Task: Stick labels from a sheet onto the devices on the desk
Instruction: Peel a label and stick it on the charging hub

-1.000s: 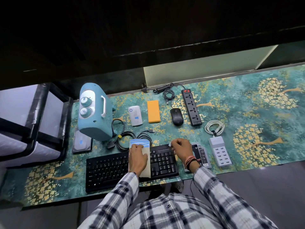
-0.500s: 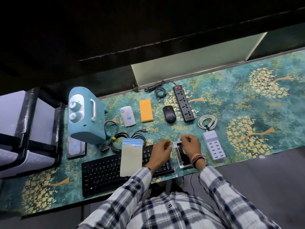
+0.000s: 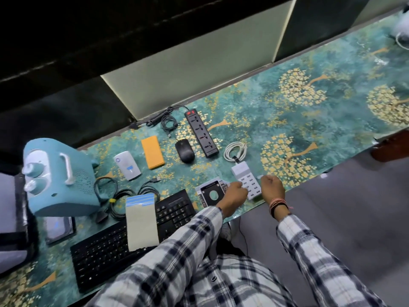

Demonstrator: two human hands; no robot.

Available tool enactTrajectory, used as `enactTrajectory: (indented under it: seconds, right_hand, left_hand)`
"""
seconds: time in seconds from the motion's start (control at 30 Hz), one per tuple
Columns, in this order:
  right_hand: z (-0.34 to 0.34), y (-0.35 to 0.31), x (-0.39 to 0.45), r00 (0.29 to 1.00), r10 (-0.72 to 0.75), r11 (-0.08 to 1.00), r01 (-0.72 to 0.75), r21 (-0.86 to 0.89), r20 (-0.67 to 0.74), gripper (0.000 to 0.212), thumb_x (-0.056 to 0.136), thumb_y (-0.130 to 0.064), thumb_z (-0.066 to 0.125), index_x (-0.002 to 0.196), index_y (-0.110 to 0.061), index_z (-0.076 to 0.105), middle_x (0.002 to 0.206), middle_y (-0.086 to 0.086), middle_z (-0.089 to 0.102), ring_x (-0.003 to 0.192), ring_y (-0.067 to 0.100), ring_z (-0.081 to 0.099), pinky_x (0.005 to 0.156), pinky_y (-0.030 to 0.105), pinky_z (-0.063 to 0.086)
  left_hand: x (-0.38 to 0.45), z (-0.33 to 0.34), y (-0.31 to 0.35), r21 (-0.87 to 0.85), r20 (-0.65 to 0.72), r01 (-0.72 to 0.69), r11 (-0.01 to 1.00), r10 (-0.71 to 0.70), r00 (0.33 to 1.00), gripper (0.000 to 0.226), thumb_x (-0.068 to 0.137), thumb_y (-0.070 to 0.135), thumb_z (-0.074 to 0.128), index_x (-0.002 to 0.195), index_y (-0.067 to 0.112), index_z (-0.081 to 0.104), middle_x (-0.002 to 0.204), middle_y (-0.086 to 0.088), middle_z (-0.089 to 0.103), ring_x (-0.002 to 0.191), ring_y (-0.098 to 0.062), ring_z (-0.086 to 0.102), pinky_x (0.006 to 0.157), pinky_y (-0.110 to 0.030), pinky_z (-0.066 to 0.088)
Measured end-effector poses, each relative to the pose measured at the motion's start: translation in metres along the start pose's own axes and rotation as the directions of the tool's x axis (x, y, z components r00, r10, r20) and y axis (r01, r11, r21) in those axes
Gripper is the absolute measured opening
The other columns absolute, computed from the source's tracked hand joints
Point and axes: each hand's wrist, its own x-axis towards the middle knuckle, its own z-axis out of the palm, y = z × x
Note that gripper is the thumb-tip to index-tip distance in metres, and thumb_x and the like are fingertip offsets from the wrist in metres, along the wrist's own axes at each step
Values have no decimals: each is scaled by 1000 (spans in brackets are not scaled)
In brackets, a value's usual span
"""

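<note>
The label sheet [image 3: 141,227], pale with a few blue labels at its top, lies across the black keyboard [image 3: 177,213]. My left hand [image 3: 232,199] has its fingers curled against the left edge of the white USB charging hub [image 3: 244,175], partly over the silver drive caddy [image 3: 210,192]. My right hand [image 3: 273,188] is at the hub's right side and pinches a small pale label [image 3: 260,177] at its fingertips. The white pocket device [image 3: 128,165] and the hard drive [image 3: 58,227] each carry a blue label.
A blue heater [image 3: 59,180] stands at the left with coiled black cables [image 3: 124,196] beside it. An orange power bank [image 3: 153,155], black mouse [image 3: 184,150], power strip [image 3: 201,132] and white cable coil [image 3: 235,150] lie behind the hands. The desk's front edge runs just under my wrists.
My left hand left the label sheet on the keyboard and moved right, past the drive caddy to the USB hub. My right hand moved right too, carrying the small label. The view swung right.
</note>
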Motion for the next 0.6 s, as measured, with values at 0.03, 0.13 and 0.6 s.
enactTrajectory:
  seconds: [0.03,0.13,0.6]
  right_hand:
    - [-3,2,2,999,8,1000,-8,14,33,34,88,-39,50,97,-11,67,92,10,66,87,31,58,78,37,44]
    - [-8,4,4,996,-11,999,8,40,85,30,89,-36,49,86,-12,66,90,12,68,84,32,59,75,38,44]
    - [-17,-5,13,972,91,970,-136,202,216,45,74,-62,36,85,-25,58,101,15,71,92,37,66,95,53,49]
  left_hand:
    - [1,5,3,8,-18,-1,1000,1,1000,10,85,10,48,86,4,56,81,-9,50,73,-18,47,63,-30,36]
    - [9,12,7,-4,-68,-7,1000,7,998,13,91,7,49,79,11,51,72,-4,51,64,-17,45,55,-27,33]
    - [17,25,7,-175,-139,19,984,-44,989,46,85,39,70,58,24,36,50,6,36,47,-13,35,63,-33,31]
